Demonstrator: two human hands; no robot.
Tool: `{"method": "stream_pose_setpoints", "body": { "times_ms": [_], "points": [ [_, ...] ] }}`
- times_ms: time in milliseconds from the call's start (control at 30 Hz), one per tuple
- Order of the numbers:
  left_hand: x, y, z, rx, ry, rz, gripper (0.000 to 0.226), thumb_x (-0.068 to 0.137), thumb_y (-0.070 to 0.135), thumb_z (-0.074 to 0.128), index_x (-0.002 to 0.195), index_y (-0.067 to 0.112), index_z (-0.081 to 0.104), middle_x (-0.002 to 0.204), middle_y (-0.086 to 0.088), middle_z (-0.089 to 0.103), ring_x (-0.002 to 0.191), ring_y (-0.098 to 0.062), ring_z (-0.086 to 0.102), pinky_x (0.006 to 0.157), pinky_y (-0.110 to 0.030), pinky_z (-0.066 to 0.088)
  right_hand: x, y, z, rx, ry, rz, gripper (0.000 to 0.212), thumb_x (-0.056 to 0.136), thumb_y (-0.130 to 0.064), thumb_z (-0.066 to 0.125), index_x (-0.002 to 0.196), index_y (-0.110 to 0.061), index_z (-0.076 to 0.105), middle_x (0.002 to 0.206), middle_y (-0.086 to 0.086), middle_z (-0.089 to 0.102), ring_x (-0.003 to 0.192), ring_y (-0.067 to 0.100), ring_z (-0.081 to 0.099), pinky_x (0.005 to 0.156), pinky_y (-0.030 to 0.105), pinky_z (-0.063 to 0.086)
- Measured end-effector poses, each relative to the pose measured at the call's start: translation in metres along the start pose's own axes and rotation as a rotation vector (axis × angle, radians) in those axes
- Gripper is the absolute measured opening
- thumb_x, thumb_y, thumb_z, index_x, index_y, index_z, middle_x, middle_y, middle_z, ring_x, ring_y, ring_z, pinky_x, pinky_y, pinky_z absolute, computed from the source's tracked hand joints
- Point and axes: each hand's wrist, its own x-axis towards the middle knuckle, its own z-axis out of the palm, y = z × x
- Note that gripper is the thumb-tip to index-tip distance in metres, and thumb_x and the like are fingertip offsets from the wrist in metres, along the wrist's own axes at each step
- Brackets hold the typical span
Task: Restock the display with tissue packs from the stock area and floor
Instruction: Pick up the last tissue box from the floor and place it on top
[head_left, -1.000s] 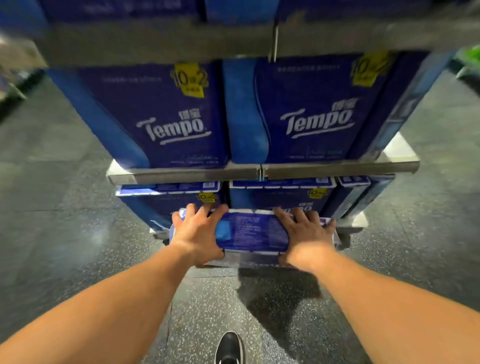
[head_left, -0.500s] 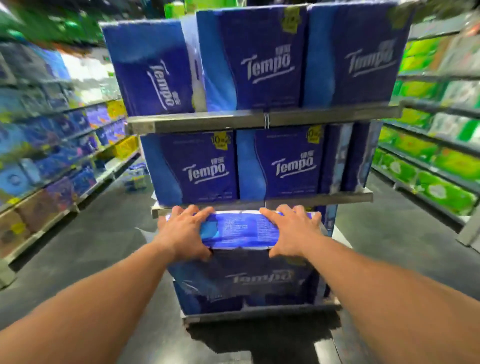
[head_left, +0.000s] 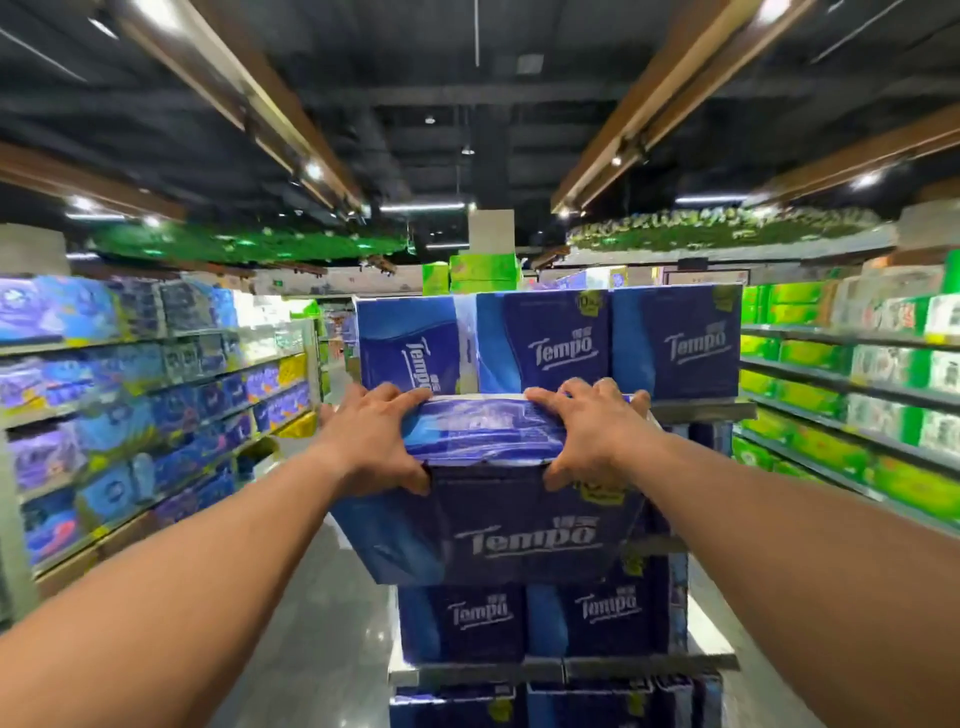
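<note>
Left hand (head_left: 371, 439) and right hand (head_left: 589, 434) grip a blue Tempo tissue pack (head_left: 493, 514), fingers curled over its top, before the display rack (head_left: 649, 662).

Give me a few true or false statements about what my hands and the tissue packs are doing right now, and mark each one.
1. Both hands hold the same Tempo pack. True: the left hand and right hand each have a grip on its top corners.
2. The held pack rests on the floor. False: it is lifted in front of the display rack.
3. Three Tempo packs on the top shelf stand behind the hands. True.
4. The shelves on the right hold mostly blue packs. False: mostly green ones.
5. The left hand is empty. False: it grips the pack.
</note>
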Motion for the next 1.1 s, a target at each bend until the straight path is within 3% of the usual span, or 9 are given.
{"method": "stream_pose_setpoints", "body": {
  "times_ms": [233,433,633,833,933,1100],
  "points": [
    [-0.007,-0.023,-0.062,0.01,0.197,-0.014,0.119,0.047,0.073,0.069,0.153,0.05,0.02,0.138,0.009,0.043,0.124,-0.025,0.034,0.097,-0.049,0.033,-0.003,-0.024,-0.067,0.01,0.164,-0.041,0.109,0.066,-0.064,0.075,0.154,-0.054,0.011,0.149,-0.007,0.032,0.139,0.029,0.026,0.112,0.067,0.021],
    [-0.016,-0.046,-0.077,0.011,0.425,-0.017,0.117,0.043,0.079,0.047,0.154,0.045,0.027,0.13,0.008,0.047,0.117,-0.022,0.034,0.099,-0.048,0.033,0.003,-0.052,-0.077,-0.054,0.357,-0.045,0.11,0.068,-0.068,0.073,0.153,-0.054,0.003,0.156,-0.005,0.023,0.142,0.03,0.02,0.114,0.068,0.017],
    [-0.007,-0.082,-0.079,0.1,0.602,0.009,0.118,0.05,0.088,0.057,0.154,0.039,0.032,0.133,0.002,0.048,0.116,-0.027,0.038,0.088,-0.044,0.026,0.031,-0.077,-0.072,-0.073,0.553,-0.102,0.109,0.067,-0.068,0.074,0.152,-0.051,0.008,0.152,-0.004,0.024,0.137,0.029,0.023,0.113,0.067,0.011],
    [0.037,-0.124,-0.067,0.181,0.647,-0.018,0.118,0.053,0.088,0.058,0.155,0.037,0.031,0.134,0.001,0.048,0.113,-0.027,0.039,0.088,-0.046,0.029,0.098,-0.095,-0.056,-0.082,0.62,-0.137,0.111,0.064,-0.071,0.075,0.153,-0.047,0.012,0.151,-0.001,0.027,0.135,0.03,0.026,0.111,0.064,0.017],
    [0.072,-0.148,-0.048,0.199,0.644,-0.022,0.116,0.053,0.088,0.051,0.155,0.036,0.032,0.134,0.0,0.049,0.115,-0.028,0.04,0.09,-0.046,0.03,0.144,-0.1,-0.036,-0.074,0.623,-0.151,0.111,0.065,-0.07,0.074,0.154,-0.046,0.013,0.15,-0.001,0.028,0.134,0.03,0.027,0.111,0.065,0.019],
    [0.149,-0.188,-0.016,0.185,0.61,-0.039,0.113,0.055,0.084,0.056,0.156,0.039,0.029,0.139,0.0,0.047,0.119,-0.027,0.037,0.095,-0.05,0.031,0.237,-0.103,-0.009,-0.06,0.588,-0.179,0.105,0.07,-0.072,0.07,0.153,-0.046,0.012,0.15,-0.001,0.029,0.135,0.03,0.027,0.112,0.065,0.023]
  ]
}}
